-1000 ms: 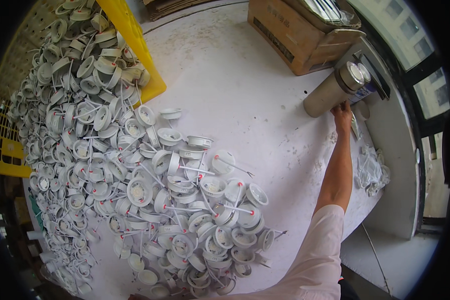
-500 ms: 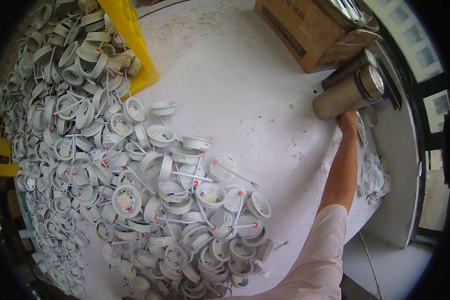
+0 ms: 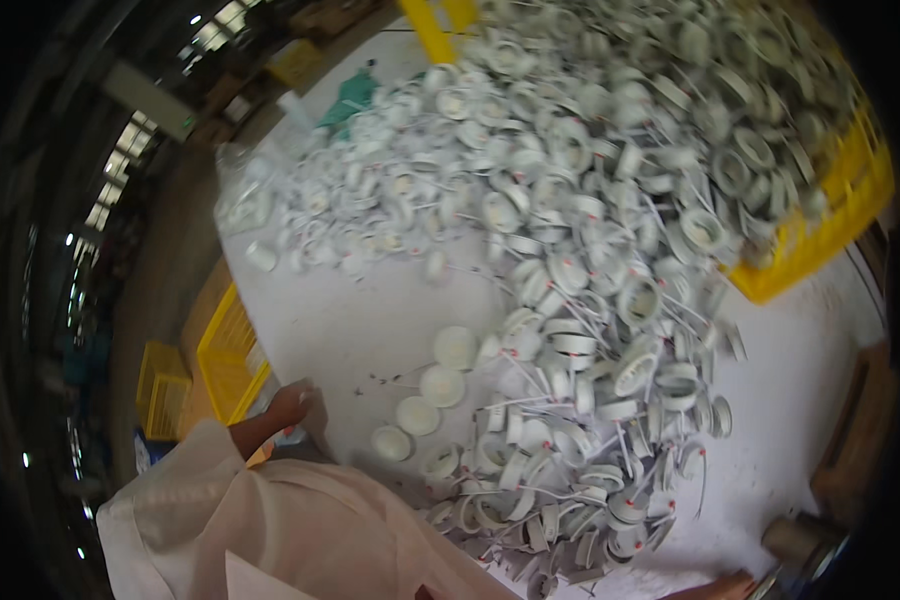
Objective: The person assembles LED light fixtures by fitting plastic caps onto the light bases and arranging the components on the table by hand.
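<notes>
My left hand (image 3: pixel 290 404) is at the table's near-left edge, with its fingers blurred and partly hidden. Whether it holds anything does not show. At the lower right my right hand (image 3: pixel 732 585) reaches across the white tabletop, beside a brownish metal flask (image 3: pixel 796 542). The picture's lower edge cuts this hand off, and motion smears its fingers. Between the hands spreads a large heap of round white lamp housings (image 3: pixel 580 345) with short cables. Several pale discs (image 3: pixel 418 415) lie in a slanting row at the heap's left side.
A tipped yellow crate (image 3: pixel 820 220) stands at the right of the heap, spilling housings. Other yellow crates (image 3: pixel 232 350) are beyond the table's left edge. Clear plastic bags (image 3: pixel 245 190) lie at the far-left corner, near a green cloth-like thing (image 3: pixel 352 98). A cardboard box (image 3: pixel 850 440) is at the right.
My view has swung to the left, bringing my left hand and the yellow crates into sight. The flasks and my right hand now appear at the lower right.
</notes>
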A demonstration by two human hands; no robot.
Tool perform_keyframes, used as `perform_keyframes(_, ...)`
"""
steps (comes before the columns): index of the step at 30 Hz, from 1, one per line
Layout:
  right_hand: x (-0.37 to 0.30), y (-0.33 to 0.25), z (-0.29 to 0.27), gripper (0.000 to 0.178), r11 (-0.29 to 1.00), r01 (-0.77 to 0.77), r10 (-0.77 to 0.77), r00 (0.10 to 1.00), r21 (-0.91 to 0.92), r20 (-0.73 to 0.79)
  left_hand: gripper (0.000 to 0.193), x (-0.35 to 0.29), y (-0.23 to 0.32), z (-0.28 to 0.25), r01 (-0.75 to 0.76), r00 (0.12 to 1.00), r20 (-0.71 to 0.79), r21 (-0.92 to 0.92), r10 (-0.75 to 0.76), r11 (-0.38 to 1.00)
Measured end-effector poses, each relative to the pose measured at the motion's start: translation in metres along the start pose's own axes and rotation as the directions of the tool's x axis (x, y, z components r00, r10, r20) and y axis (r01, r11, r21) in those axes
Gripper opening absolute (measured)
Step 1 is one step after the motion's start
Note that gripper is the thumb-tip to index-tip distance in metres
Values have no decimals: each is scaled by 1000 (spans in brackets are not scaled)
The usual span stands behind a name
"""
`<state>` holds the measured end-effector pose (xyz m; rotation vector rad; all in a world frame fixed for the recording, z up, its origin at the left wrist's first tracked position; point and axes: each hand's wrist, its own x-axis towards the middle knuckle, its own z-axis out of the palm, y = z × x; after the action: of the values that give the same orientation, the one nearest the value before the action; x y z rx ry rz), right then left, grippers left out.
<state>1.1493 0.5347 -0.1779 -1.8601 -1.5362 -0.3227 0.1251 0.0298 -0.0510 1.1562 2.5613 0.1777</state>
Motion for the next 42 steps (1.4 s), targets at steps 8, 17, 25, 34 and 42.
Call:
perform_keyframes(8, 45, -274, 51, 37, 926, 105, -93, 994, 364, -50, 20, -60, -64, -2, 137, 983, -104, -114, -149, 984)
perform_keyframes(17, -109, -615, -167, 49, 830, 162, -85, 982, 534, -166, 23, -85, -121, -10, 136, 953, -205, -364, -222, 922)
perform_keyframes(25, -411, -864, -199, 26, 180, 143, -875, 476, 973, 91, 46, -150, -198, 108, 262, 900, -222, -415, -376, 871)
perform_keyframes(34, -527, -891, -147, 56, -166, 279, -983, 31, 946, -182, 46, -244, -188, 48, 591, 691, 149, -680, -708, 434)
perform_keyframes(42, -556, -900, -137, 56, -172, 420, -976, 50, 891, -212, 46, -265, -166, 5, 684, 612, 561, -729, -558, 18)
